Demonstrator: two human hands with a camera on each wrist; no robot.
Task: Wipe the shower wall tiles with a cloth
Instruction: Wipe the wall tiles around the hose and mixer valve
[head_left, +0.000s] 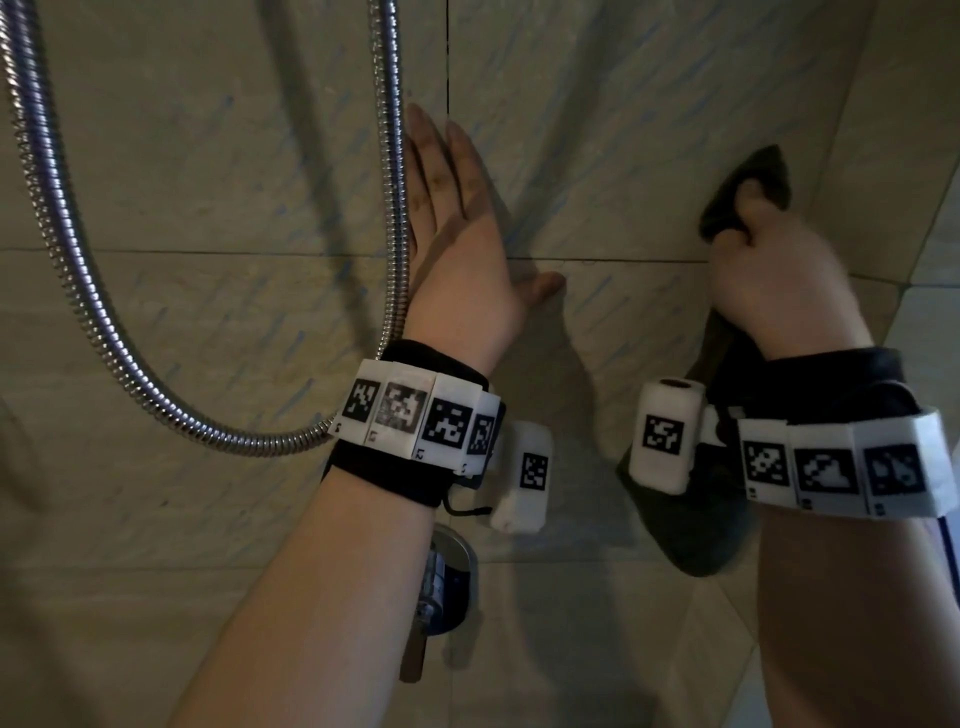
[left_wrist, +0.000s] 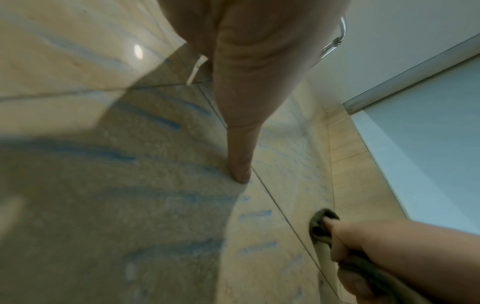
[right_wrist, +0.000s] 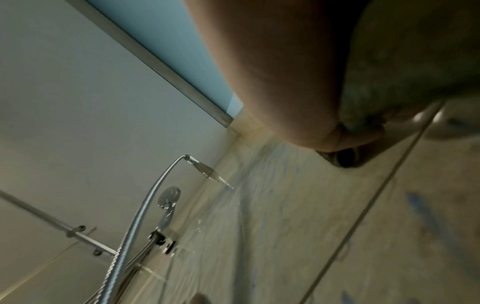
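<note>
My right fingers (head_left: 748, 205) are curled around the dark cloth (head_left: 753, 171) and press its bunched top against the beige wall tiles (head_left: 623, 156); the rest of the cloth hangs down below my right hand (head_left: 779, 275). My left hand (head_left: 457, 249) lies flat on the tiles, its fingers (head_left: 441, 156) straight and close together, the thumb spread to the side. The metal shower hose (head_left: 395, 208) runs just beside this hand. Below my left wrist I see a chrome mixer valve (head_left: 447, 582).
</note>
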